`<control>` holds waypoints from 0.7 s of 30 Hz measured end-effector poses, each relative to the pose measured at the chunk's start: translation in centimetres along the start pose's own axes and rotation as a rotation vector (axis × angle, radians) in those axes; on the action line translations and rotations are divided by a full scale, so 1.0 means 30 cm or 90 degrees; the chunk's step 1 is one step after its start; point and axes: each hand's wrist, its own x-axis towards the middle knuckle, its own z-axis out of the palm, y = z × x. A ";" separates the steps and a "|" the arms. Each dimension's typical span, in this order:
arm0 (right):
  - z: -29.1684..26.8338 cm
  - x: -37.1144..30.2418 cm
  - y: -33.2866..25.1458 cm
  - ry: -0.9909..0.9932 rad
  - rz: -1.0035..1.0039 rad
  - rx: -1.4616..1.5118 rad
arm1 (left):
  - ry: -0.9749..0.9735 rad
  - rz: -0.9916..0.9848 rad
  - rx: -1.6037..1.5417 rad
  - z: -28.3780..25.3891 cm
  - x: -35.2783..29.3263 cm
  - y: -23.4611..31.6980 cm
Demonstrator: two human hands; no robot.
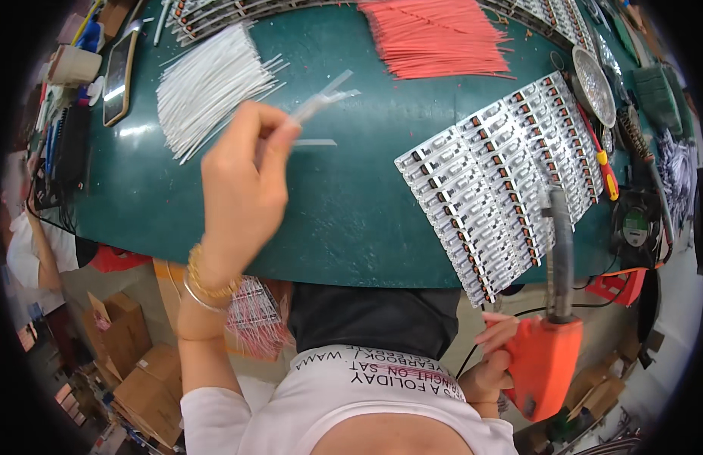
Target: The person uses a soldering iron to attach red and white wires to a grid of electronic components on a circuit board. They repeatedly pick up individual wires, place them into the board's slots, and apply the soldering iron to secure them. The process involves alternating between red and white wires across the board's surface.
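- Landmark: the panel of small boards (pixel 511 174) lies on the green desk (pixel 344 220), turned at an angle.
- Left hand (pixel 249 174): positioned left of the panel, above the desk. Its grip is pinched between thumb and forefinger on thin translucent strips (pixel 320 102), which project toward the panel side.
- A further translucent piece (pixel 318 142) shows left of the panel, just beside the fingertips; whether it is held cannot be told.
- Right hand (pixel 494 370): positioned on the wearer's side of the panel. Its grip is wrapped around a red-orange handheld tool (pixel 549 364).
- The tool's dark barrel (pixel 561 262) overlaps the panel in view; contact cannot be told.
- White wire bundle (pixel 207 83): well left of the panel, near the left hand.
- Red wire bundle (pixel 442 38): beyond the panel.
- Screwdriver (pixel 608 174): just beside the panel's right edge.
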 end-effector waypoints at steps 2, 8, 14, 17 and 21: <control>0.015 -0.023 -0.009 -0.016 0.060 0.006 | -0.013 -0.023 -0.036 0.051 -0.061 0.041; 0.034 -0.063 0.038 -0.060 0.153 0.021 | 0.028 -0.027 -0.037 0.192 -0.143 0.096; 0.125 0.004 -0.025 0.008 0.173 0.113 | 0.012 -0.032 0.010 0.203 -0.125 0.090; 0.138 0.017 -0.030 0.023 0.180 0.137 | 0.004 -0.022 0.026 0.207 -0.119 0.085; 0.126 -0.015 -0.016 0.056 0.230 0.087 | 0.022 -0.065 0.038 0.208 -0.111 0.101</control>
